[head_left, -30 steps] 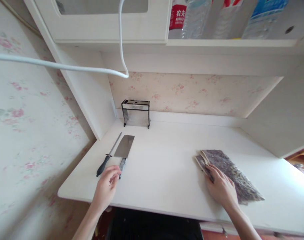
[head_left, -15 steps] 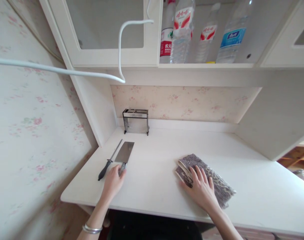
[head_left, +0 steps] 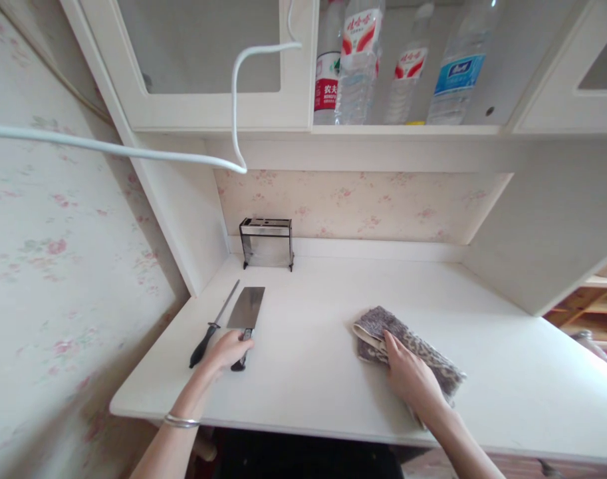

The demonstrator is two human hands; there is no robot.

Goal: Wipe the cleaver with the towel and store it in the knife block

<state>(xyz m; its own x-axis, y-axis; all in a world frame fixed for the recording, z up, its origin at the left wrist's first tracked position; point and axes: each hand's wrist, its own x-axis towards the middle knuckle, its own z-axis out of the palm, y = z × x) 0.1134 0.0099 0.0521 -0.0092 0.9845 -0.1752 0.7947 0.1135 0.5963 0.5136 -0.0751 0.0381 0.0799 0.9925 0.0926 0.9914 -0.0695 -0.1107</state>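
Note:
A cleaver (head_left: 247, 307) lies on the left of the white desktop, its wide blade pointing away from me. My left hand (head_left: 232, 348) has its fingers around the black handle, whose butt end shows below them. Just left of the cleaver is a sharpening steel (head_left: 201, 346) with a black handle and a thin rod. Over on the right, a folded grey-brown patterned towel (head_left: 433, 359) rests on the desktop. My right hand (head_left: 415, 379) grips its near left side, the thumb tucked out of sight and the near edge of the towel slightly raised.
A knife rack (head_left: 266, 229) with a clear body and black frame stands at the back left of the desktop (head_left: 313, 379). Plastic bottles (head_left: 358, 66) stand on the cabinet shelf above. A white cable (head_left: 173, 155) hangs across the upper left.
My right hand, spread flat on the towel before, has closed on its near side and turned. The left hand's hold has shifted, so the end of the cleaver handle now shows.

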